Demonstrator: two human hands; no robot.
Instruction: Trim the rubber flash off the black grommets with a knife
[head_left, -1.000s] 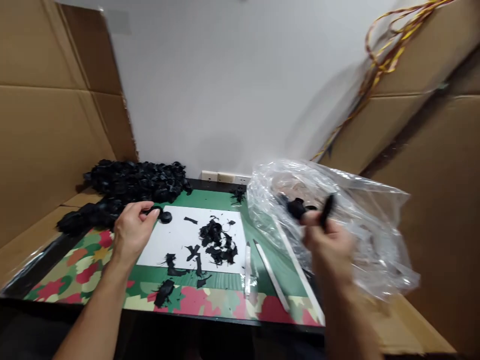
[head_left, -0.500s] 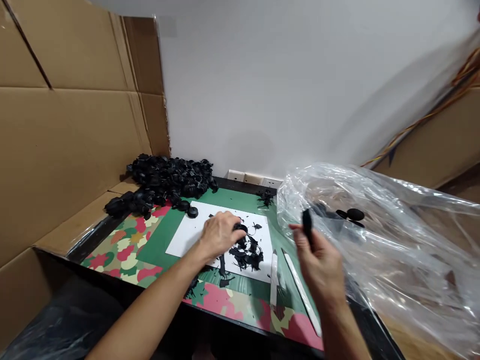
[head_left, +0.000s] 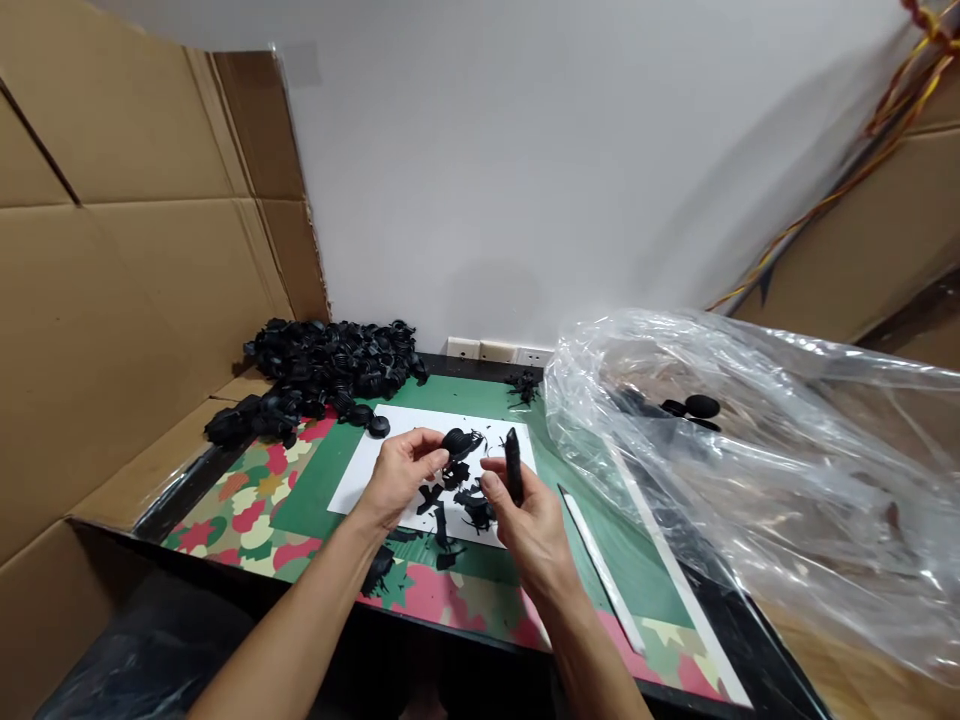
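Over the white sheet of paper [head_left: 356, 475], my left hand [head_left: 403, 470] pinches a round black ribbed rubber piece [head_left: 456, 443] between thumb and fingers, with ragged bits along its right side. My right hand [head_left: 534, 520] is closed around a slim black pen-shaped tool [head_left: 513, 468], its narrow end pointing up; a small gap separates it from the round piece. Torn black scraps [head_left: 474, 508] lie on the paper beneath both hands. More strips [head_left: 444, 545] lie at the paper's front edge.
At the back left is a large heap of black rubber pieces [head_left: 337, 360]. A white stick [head_left: 602, 570] lies on the green mat [head_left: 660, 580]. Clear plastic bag [head_left: 810, 480] with round black pieces [head_left: 703, 406] covers the right side. Cardboard [head_left: 150, 290] walls the left; sockets [head_left: 495, 351] line the back.
My left hand has lifted a round black piece from the paper. My right hand, still holding the black tool, has moved left to the piece. The view has shifted slightly.
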